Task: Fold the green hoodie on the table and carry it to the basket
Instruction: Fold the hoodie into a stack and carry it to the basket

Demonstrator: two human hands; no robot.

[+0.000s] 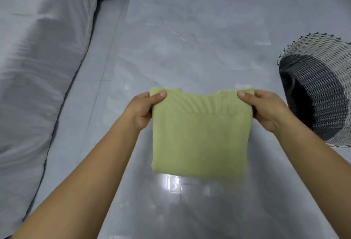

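Left hand (144, 109) and right hand (266, 109) pinch the folded green hoodie (199, 140) at opposite edges, keeping folds intact for transfer to the basket (322, 71).

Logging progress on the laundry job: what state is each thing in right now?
green hoodie: folded into a rectangle, ribbed band on top, at the table's near end.
left hand: pinches the hoodie's far left corner.
right hand: pinches its far right corner.
basket: open, right of the table, hoodie not in it.
table: glossy, reflecting light.
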